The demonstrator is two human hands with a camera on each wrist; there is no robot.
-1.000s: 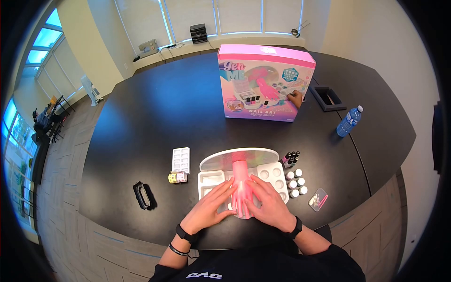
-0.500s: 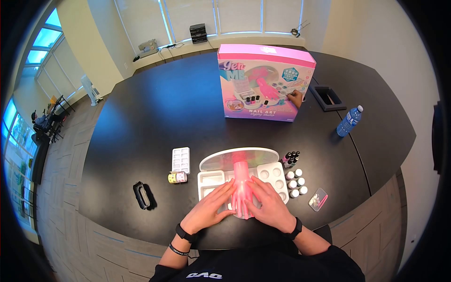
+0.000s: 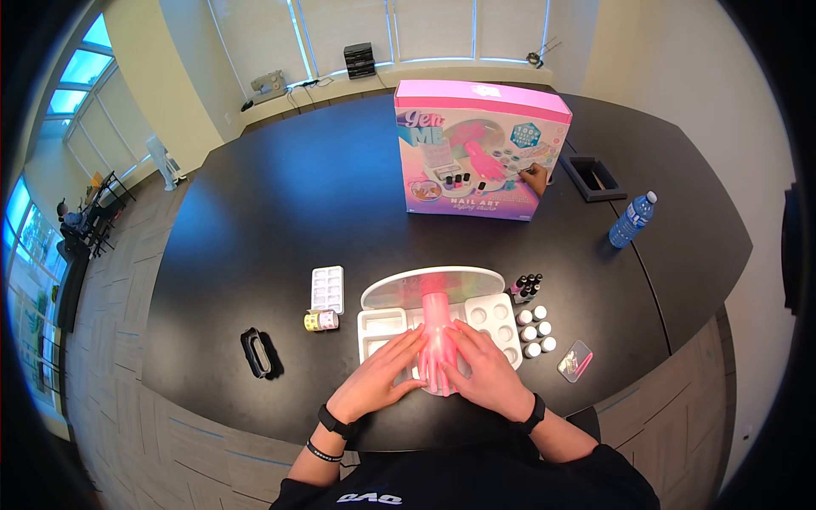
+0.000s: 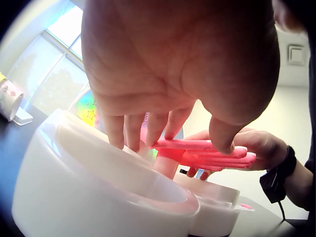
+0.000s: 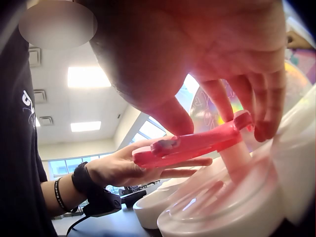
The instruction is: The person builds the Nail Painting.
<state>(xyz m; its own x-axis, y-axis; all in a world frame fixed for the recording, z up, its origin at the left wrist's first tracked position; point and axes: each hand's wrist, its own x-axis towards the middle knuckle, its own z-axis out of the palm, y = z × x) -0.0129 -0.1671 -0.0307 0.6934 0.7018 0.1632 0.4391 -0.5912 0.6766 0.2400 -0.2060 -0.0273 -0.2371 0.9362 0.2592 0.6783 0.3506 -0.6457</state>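
Lying between both hands in the head view, the pink hand [image 3: 437,344] is aligned with its long axis from the mirror [image 3: 393,294] toward the person, fingertips nearest. It is found to the right of the left hand [image 3: 378,378] and to the left of the right hand [image 3: 493,378]; touched by both, so neither is ranked nearer. Any next move is judged to turn on that two-sided flanking. Against the earlier head frames, no clear shift is seen in hands, pink hand or white tray [image 3: 384,323].

Left wrist view: fingers are kept nearly straight, set along the pink hand's side, thumb touched to its fingertips. Nothing is gripped. Whether the tray rim is also touched by the outer fingers can't be told.

Right wrist view: thumb is laid on the pink fingers, the other fingers extended loosely around the far end; no curled grip is shown. The pink palm is carried above the tray on its pale forearm.
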